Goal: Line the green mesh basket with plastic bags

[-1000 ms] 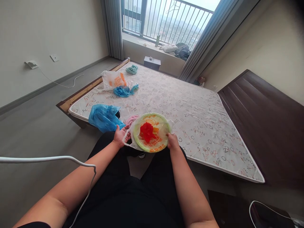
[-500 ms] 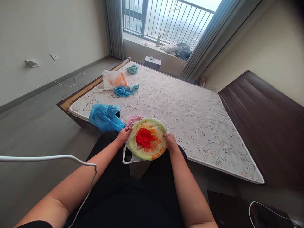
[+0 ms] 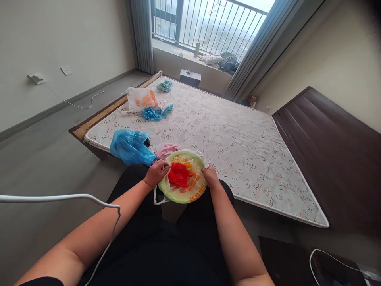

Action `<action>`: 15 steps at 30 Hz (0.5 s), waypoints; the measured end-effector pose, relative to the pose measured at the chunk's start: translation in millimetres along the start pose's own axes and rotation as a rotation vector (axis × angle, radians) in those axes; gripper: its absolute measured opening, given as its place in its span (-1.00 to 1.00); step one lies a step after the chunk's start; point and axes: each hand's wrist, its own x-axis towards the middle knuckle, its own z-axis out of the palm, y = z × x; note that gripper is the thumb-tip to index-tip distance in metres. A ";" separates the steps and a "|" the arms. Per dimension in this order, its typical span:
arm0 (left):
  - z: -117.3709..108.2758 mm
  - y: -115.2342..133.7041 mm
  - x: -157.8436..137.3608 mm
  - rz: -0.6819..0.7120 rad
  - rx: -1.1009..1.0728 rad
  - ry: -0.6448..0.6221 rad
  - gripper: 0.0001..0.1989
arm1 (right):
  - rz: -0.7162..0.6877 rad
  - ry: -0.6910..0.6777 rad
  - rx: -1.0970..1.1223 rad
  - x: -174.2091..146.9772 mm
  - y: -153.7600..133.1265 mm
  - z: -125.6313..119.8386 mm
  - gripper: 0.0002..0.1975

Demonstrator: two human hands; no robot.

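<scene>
round pale-green-rimmed basket (image 3: pixel 174 197): right hand (image 3: pixel 210 176) grips its rim; left hand (image 3: pixel 156 173) curls opposite, its hold unclear. keep it level, steadying the crumpled red bundle (image 3: pixel 179 175).

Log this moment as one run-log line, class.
right hand: gripping green-rimmed container; left hand: at its left edge; within rim: red bundle; beyond: pink cloth

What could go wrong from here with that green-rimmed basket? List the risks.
The green-rimmed basket sits between the left hand and right hand; if a grip slips, the red bundle might shift or spill. The white bag handle hanging below the left hand could snag. The white cable crossing the left forearm might catch if that arm moves.
</scene>
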 end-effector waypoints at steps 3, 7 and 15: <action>1.0 -4.9 1.2 0.011 0.052 -0.025 -0.88 | -0.028 -0.015 -0.026 0.7 3.1 0.8 -0.74; -6.8 -14.5 14.4 0.021 -0.007 0.072 -0.79 | 0.044 -0.107 -0.031 -0.3 0.8 -0.9 -0.65; -18.7 -26.6 33.3 -0.348 -0.438 -0.077 -0.53 | 0.092 -0.403 -0.066 -11.6 -11.1 6.2 -0.65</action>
